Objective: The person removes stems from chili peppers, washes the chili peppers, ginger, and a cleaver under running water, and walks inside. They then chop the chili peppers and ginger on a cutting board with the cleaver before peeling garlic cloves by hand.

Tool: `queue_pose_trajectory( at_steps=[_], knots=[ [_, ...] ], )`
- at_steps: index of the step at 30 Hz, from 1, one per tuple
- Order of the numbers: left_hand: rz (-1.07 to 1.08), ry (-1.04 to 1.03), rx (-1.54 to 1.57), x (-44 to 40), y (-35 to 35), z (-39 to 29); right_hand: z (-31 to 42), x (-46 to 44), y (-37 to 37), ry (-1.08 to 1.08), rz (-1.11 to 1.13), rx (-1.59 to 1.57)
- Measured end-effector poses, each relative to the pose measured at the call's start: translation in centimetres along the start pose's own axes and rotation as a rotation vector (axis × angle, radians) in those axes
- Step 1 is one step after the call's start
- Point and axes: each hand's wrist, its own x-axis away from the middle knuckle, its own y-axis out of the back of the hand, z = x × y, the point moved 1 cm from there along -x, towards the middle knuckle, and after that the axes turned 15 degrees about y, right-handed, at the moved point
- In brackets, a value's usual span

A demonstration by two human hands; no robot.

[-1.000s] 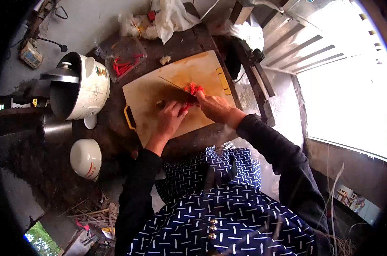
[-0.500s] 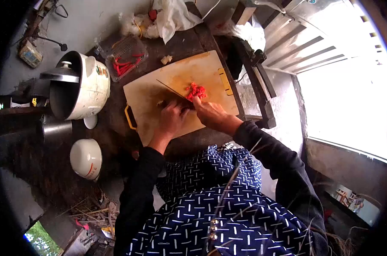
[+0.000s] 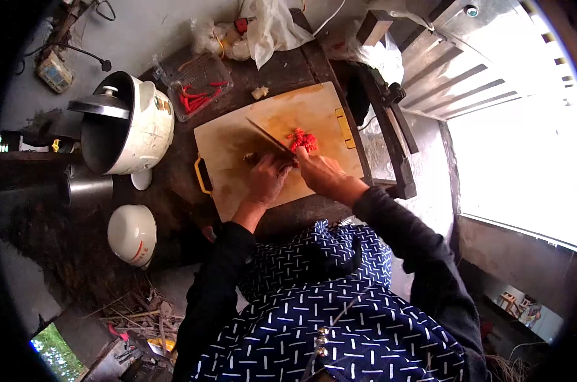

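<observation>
A cutting board with yellow handles lies on a dark wooden table. My right hand is closed round the handle end of a knife, whose thin dark blade points up and to the left. Chopped red chili sits in a small pile just beyond that hand, on the blade's right side. On the blade's left, my left hand has its fingers bent together close to the knife; what they hold, if anything, is hidden. A small brown piece rests on the board beside the left fingers.
Whole red chilies lie in a clear plastic box behind the board. A white pot with a lid and a white bowl are at the left. Plastic bags lie at the back.
The view has shifted slightly. The red chili seen at my left fingers a second ago no longer shows, and the chopped pile looks more spread out. My right hand still holds the knife.
</observation>
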Motion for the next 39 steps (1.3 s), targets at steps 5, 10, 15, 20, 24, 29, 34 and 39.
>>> queue_pose_trajectory(
  at_steps=[5, 10, 15, 20, 24, 29, 34, 39],
  knots=[
    [0.02, 0.015, 0.074, 0.3, 0.2, -0.2, 0.7, 0.8, 0.0, 0.012, 0.132, -0.004],
    [0.047, 0.093, 0.011, 0.1, 1.5, -1.5, 0.3, -0.6, -2.6, 0.059, -0.075, -0.001],
    [0.081, 0.084, 0.065, 1.2, 0.9, -0.7, 0.0, 0.5, 0.2, -0.036, 0.005, -0.076],
    [0.008, -0.035, -0.003, 1.1, 0.5, -0.2, 1.2, 1.2, -0.3, 0.036, 0.055, -0.004],
    [0.032, 0.032, -0.012, 1.3, 1.0, -0.3, 0.9, -0.4, -3.2, 0.116, -0.099, 0.098],
    [0.075, 0.105, 0.062, 1.0, 1.3, -1.0, 0.3, -0.1, 0.2, -0.045, 0.092, -0.056],
    [-0.012, 0.016, 0.102, 0.1, -0.5, 0.1, 1.2, 0.2, 0.9, -0.036, 0.192, -0.037],
    [-0.016, -0.005, 0.006, 0.2, 1.2, -1.4, 0.8, -1.2, -1.9, 0.005, 0.004, -0.03]
  ],
)
